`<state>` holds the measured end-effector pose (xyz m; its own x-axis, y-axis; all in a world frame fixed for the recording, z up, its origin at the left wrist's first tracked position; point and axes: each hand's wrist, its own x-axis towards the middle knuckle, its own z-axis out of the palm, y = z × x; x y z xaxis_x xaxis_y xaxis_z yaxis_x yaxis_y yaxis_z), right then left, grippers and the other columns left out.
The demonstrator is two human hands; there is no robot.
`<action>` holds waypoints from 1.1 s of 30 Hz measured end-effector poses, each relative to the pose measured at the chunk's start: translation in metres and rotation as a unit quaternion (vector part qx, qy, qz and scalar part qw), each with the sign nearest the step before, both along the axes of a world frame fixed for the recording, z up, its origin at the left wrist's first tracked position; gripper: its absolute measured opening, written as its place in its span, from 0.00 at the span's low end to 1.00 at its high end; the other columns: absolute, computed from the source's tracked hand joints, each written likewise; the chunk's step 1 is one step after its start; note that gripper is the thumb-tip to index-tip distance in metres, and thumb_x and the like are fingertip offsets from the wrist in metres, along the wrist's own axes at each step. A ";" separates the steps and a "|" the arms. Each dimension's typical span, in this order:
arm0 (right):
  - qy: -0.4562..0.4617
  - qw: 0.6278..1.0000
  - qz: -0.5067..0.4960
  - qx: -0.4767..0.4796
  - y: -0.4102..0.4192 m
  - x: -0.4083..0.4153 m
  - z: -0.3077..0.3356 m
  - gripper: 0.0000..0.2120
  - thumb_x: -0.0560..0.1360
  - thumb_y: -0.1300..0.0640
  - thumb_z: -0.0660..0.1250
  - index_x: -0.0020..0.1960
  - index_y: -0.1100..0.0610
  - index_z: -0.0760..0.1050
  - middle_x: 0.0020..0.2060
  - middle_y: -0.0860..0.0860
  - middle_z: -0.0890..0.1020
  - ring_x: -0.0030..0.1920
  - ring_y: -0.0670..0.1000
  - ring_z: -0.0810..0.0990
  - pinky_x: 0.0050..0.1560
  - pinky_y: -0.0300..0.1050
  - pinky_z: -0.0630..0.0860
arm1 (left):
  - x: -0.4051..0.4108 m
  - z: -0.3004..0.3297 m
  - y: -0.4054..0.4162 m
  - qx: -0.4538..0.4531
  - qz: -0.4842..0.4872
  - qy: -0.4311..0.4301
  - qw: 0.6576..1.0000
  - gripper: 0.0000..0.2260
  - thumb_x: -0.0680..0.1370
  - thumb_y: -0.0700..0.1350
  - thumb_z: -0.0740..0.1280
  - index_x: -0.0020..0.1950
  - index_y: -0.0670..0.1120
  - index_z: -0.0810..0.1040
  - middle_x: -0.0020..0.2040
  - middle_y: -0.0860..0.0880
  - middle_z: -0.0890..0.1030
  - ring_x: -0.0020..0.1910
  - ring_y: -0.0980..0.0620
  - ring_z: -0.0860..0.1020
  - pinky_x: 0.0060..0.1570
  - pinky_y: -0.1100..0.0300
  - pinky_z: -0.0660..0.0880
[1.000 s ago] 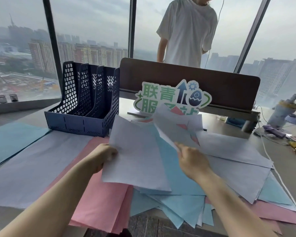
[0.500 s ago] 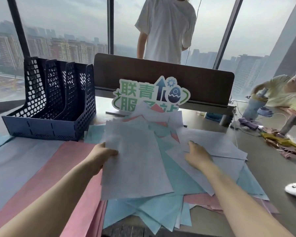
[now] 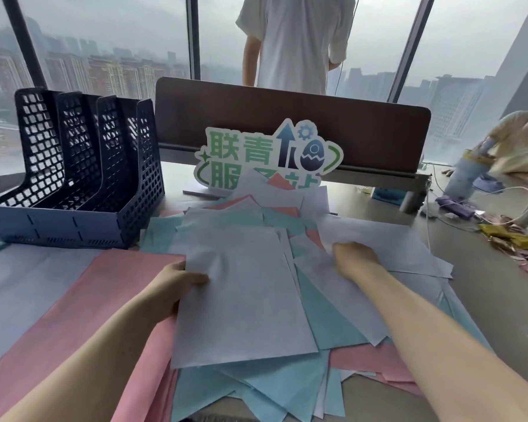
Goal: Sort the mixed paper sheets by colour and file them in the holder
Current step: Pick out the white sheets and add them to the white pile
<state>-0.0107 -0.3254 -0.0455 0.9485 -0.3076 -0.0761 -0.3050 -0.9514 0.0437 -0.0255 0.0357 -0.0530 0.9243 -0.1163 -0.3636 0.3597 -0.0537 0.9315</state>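
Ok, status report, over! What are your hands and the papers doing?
Left hand pinches the top pale lilac paper sheet. Right hand presses the mixed pile. Dark blue mesh plastic file holder holds no sheets. Nothing in the way.

Dark blue perforated plastic file holder (image 3: 73,190): one, three slots.
Bare hands: two, left hand (image 3: 174,284) and right hand (image 3: 352,257).
Sorted paper stacks: two seen whole, pink stack (image 3: 83,303) and pale lilac stack (image 3: 19,281).
Mixed loose-sheet heap (image 3: 256,300): one; sheets uncountable.
Cut-out green-lettered sign (image 3: 269,158): one.
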 end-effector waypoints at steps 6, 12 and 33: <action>-0.113 0.990 0.077 0.022 -0.009 -0.035 0.019 0.18 0.81 0.60 0.55 0.65 0.50 0.77 0.61 0.56 0.80 0.57 0.61 0.78 0.47 0.47 0.72 | 0.002 -0.002 0.003 -0.010 0.016 0.003 1.000 0.10 0.74 0.30 0.67 0.54 0.39 0.79 0.49 0.35 0.84 0.42 0.37 0.83 0.49 0.41 0.80; 0.057 0.994 0.092 0.000 -0.015 -0.098 0.029 0.14 0.74 0.53 0.58 0.54 0.50 0.79 0.57 0.46 0.82 0.56 0.54 0.78 0.54 0.48 0.76 | 0.002 -0.002 0.006 -0.015 0.020 0.008 1.000 0.10 0.75 0.31 0.67 0.54 0.39 0.79 0.47 0.36 0.83 0.39 0.38 0.83 0.43 0.45 0.81; -0.126 0.991 -0.024 -0.023 0.062 -0.087 0.049 0.18 0.78 0.65 0.58 0.66 0.54 0.73 0.54 0.57 0.81 0.54 0.60 0.81 0.44 0.48 0.75 | -0.003 0.003 0.006 -0.004 0.016 -0.006 1.000 0.10 0.75 0.30 0.65 0.54 0.38 0.78 0.40 0.37 0.82 0.30 0.42 0.81 0.30 0.55 0.79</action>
